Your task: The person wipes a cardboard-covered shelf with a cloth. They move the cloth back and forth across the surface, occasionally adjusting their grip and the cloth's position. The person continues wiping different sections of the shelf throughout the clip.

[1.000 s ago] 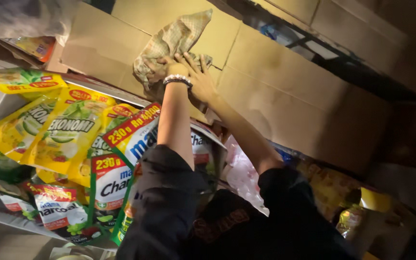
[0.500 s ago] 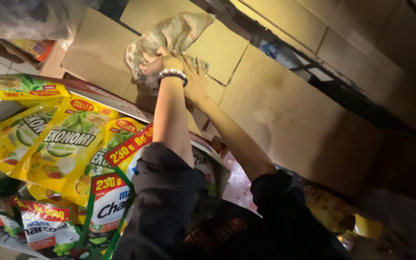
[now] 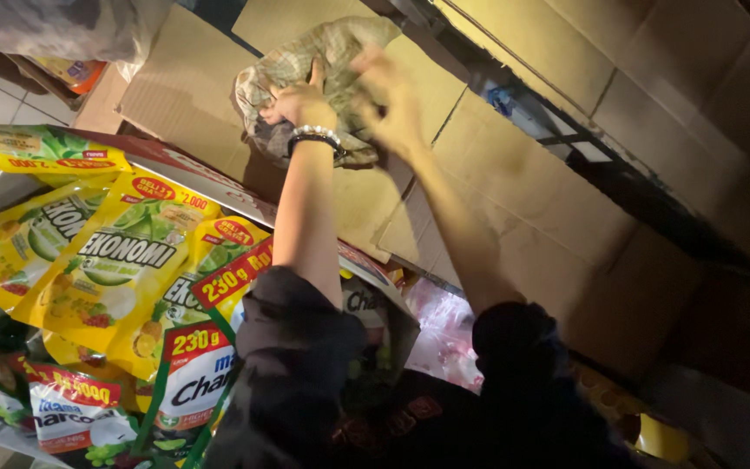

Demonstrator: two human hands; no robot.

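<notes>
left hand fisted around the checked rag top centre, wiping cardboard; right hand open, blurry; next swipe probably needs firmer pressure

Bare cardboard open right of the cloth; hanging pouches crowd the left; dark shelf edge above

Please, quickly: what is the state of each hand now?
Left hand: closed, gripping the checked cloth.
Right hand: blurred, at the cloth; grip cannot be told.
</notes>
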